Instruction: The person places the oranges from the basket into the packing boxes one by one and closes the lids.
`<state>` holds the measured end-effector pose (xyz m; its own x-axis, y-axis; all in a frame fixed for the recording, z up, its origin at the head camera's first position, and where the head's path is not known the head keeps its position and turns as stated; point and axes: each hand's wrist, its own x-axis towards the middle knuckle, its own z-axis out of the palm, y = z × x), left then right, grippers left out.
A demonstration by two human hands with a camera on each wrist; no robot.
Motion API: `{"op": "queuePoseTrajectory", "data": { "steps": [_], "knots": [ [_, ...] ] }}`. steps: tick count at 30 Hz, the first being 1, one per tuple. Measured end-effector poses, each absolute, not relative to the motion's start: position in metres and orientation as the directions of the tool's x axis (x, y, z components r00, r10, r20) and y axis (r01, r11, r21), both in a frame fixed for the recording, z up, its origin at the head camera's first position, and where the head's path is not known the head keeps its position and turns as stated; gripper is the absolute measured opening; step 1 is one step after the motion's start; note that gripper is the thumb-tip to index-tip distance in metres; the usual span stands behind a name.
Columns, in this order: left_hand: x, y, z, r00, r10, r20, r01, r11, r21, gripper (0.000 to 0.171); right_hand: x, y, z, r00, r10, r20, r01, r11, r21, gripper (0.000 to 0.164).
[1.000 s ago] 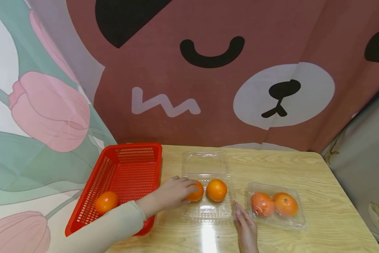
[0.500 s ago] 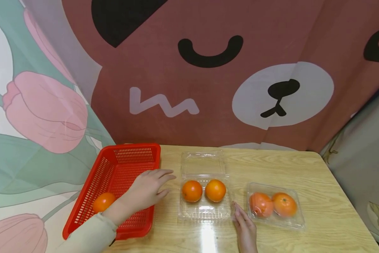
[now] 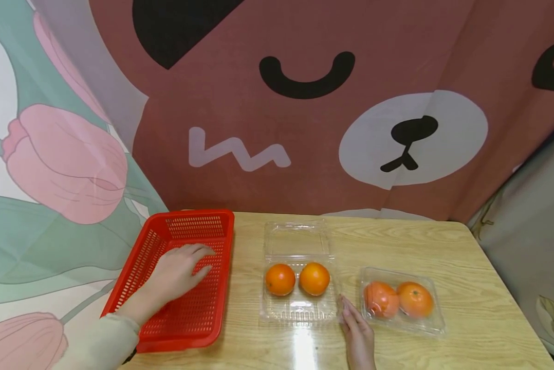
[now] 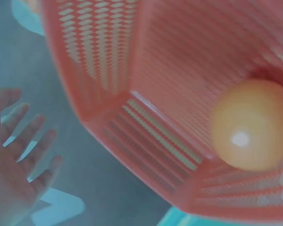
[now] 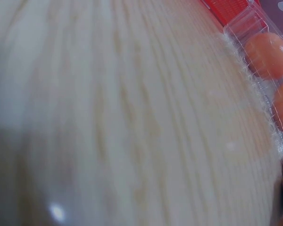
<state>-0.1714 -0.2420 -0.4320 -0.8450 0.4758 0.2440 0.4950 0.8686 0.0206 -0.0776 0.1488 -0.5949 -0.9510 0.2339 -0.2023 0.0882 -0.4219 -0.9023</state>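
Observation:
My left hand (image 3: 177,272) is over the red basket (image 3: 221,308), its fingers spread and holding nothing. An orange (image 4: 252,125) lies in this basket in the left wrist view; my arm hides it in the head view. At the middle of the table stands a clear plastic clamshell box (image 3: 300,312), its lid folded back. Two oranges sit side by side in it, a left orange (image 3: 280,280) and a right orange (image 3: 314,279). My right hand (image 3: 359,334) pinches the box's right edge between thumb and fingers.
A second clear box (image 3: 427,325), lid down, holds two oranges (image 3: 414,299) to the right of my right hand. Behind the wooden table (image 3: 471,288) hangs a curtain (image 3: 240,118) with a bear print. The basket stands at the table's left side.
My left hand has let go of the left orange in the open box and moved left over the basket. The right hand has stayed at the box's edge.

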Motion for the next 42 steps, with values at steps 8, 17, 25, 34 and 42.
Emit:
{"op": "queuePoseTrajectory", "data": {
  "steps": [8, 17, 25, 34, 42],
  "knots": [
    [-0.171, -0.277, -0.438, -0.868, 0.461, 0.185, 0.465, 0.885, -0.024, 0.035, -0.077, 0.148, -0.596, -0.953, 0.242, -0.185, 0.068, -0.425, -0.903, 0.05],
    [-0.165, -0.304, -0.449, -0.906, 0.407, 0.117, 0.406, 0.913, -0.036, 0.036, -0.077, 0.148, -0.598, -0.958, 0.246, -0.146, 0.024, -0.439, -0.898, 0.047],
    [-0.159, -0.312, -0.457, -0.938, 0.346, 0.004, 0.346, 0.938, 0.003, 0.042, -0.077, 0.148, -0.596, -0.958, 0.248, -0.144, 0.02, -0.445, -0.895, 0.046],
    [-0.151, -0.317, -0.473, -0.949, 0.273, -0.16, 0.272, 0.962, 0.027, 0.059, -0.077, 0.148, -0.596, -0.956, 0.249, -0.154, 0.034, -0.428, -0.903, 0.049],
    [-0.145, -0.318, -0.474, -0.936, 0.182, -0.302, 0.186, 0.982, 0.017, 0.067, -0.077, 0.148, -0.596, -0.948, 0.252, -0.192, 0.071, -0.422, -0.904, 0.05]
  ]
}}
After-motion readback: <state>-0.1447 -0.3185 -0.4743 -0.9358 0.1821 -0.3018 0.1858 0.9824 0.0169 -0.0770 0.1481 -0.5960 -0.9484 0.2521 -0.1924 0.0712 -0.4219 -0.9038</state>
